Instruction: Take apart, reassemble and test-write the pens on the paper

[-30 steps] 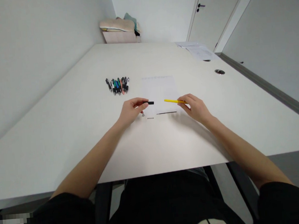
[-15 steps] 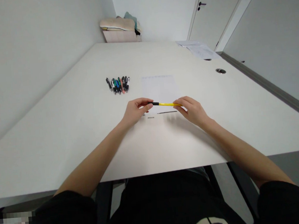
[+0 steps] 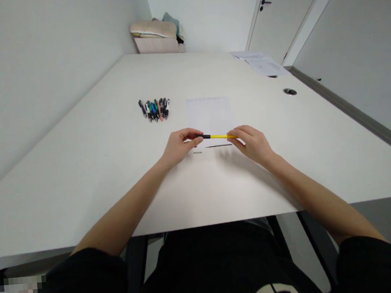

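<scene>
A yellow pen (image 3: 219, 136) with a black end piece is held level just above the white table (image 3: 82, 173). My left hand (image 3: 180, 145) pinches the black end, fingers closed. My right hand (image 3: 252, 143) grips the yellow barrel at the other end, fingers closed. Below the pen, on the table, lie a thin dark refill (image 3: 218, 146) and a small grey spring-like part (image 3: 197, 152). A white sheet of paper (image 3: 209, 111) lies just beyond the hands.
A row of several pens (image 3: 154, 110) lies to the far left of the paper. Loose papers (image 3: 260, 63) sit at the table's far right, near a round cable hole (image 3: 289, 91). A box with folded cloth (image 3: 158, 36) stands at the far end. A door is beyond.
The black end piece and the yellow barrel were apart a second ago. My hands have come together and the two pieces now meet as one pen.
</scene>
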Demonstrator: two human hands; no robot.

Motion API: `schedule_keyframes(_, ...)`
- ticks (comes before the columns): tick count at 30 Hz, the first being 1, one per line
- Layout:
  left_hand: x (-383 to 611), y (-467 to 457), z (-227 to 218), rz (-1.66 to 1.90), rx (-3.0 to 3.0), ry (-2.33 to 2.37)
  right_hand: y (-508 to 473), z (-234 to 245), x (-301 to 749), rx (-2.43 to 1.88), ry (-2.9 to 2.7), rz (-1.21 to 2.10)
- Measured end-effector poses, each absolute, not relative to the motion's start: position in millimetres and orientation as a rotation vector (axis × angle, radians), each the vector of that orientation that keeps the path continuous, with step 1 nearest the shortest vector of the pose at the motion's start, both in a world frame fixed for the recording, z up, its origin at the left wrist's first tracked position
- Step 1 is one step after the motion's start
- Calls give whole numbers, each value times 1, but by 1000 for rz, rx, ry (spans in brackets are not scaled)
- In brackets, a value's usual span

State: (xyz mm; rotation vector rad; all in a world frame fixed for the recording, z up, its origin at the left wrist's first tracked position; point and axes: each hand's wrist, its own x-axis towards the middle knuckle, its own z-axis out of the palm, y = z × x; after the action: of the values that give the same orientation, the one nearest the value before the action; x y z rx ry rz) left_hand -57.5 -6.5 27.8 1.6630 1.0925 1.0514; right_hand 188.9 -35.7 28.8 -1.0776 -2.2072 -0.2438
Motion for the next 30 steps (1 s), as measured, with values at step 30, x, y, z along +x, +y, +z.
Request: schedule_keyframes(30, -44, -22, 26, 1037, 2318, 1081, -35, 26, 190, -1066, -2256, -316)
